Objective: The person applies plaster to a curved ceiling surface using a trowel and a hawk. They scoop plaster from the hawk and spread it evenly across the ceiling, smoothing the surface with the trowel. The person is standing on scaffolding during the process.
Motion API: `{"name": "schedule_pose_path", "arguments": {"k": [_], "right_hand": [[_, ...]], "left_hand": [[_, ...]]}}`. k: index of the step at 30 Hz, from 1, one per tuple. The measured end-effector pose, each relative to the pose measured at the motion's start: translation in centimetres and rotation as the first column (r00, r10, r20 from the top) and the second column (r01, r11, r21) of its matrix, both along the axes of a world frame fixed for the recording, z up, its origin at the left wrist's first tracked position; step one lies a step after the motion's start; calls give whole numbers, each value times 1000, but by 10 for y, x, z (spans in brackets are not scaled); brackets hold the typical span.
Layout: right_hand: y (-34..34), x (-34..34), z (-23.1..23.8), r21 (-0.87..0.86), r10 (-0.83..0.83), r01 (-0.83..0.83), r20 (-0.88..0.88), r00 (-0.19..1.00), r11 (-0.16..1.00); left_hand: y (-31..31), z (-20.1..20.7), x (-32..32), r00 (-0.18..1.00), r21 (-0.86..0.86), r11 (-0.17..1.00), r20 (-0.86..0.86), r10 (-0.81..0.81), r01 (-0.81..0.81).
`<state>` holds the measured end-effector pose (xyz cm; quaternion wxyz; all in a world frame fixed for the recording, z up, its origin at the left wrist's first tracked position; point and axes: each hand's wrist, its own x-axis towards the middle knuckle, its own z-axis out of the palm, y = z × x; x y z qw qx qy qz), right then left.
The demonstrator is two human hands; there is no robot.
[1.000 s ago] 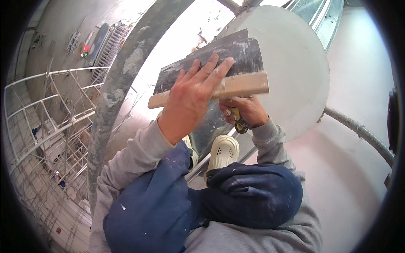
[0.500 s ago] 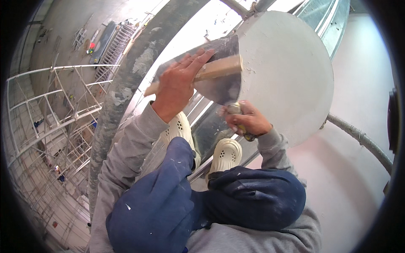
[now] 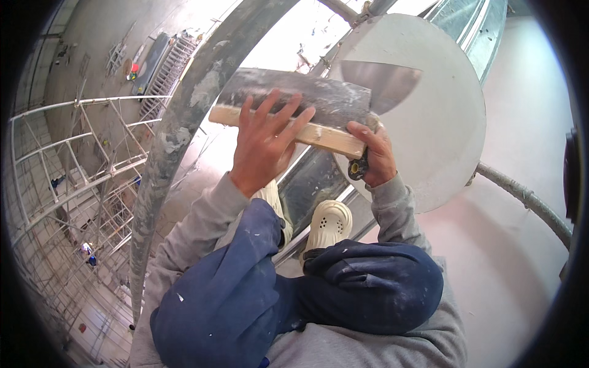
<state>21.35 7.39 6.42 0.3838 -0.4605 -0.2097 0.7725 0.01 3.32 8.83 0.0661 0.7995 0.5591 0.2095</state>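
Observation:
My left hand [image 3: 270, 138] has its fingers spread over a wide plastering trowel, with a dark, smeared blade [image 3: 319, 92] and a pale wooden bar [image 3: 319, 136] along one edge. My right hand [image 3: 379, 153] grips a putty knife by its handle [image 3: 357, 167]. Its fan-shaped metal blade [image 3: 392, 86] reaches out beyond the trowel's right end, partly hidden behind it. My right thumb lies at the end of the wooden bar. Beneath both tools is a large round pale-grey surface [image 3: 435, 135] with a few specks on it.
A putty-smeared pole [image 3: 178, 138] slants up at left, and another pipe [image 3: 521, 196] runs at right. Scaffolding [image 3: 80, 159] stands far below, with a ladder-like frame [image 3: 169, 73] on the floor. My cream clogs [image 3: 331, 224] rest on a narrow dark platform [image 3: 310, 190].
My right hand has moved up and right, bringing the putty knife behind the trowel's right end. The trowel has tilted, its wooden bar now sloping down to the right. My left fingers have spread.

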Motion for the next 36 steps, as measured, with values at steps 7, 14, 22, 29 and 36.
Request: {"name": "schedule_pose_path", "arguments": {"k": [7,14,22,29,36], "right_hand": [[-3,10,6,135,-17,19,-16,1000,991],[-19,15,-24,181,78,-110,173,982,977],[-62,39,-12,399,153,-474,617,772,785],[-57,35,-31,181,132,-799,942,308,574],[-56,27,-31,163,210,-819,922,325,550]], "left_hand": [[-33,-31,5,54,-650,663,728,683,372],[-6,-32,19,-559,-584,680,413,719,443],[-3,-54,-1,-541,-658,620,363,759,428],[-8,-56,2,-509,-667,592,352,786,453],[-9,-54,2,-517,-669,592,345,783,449]]}}
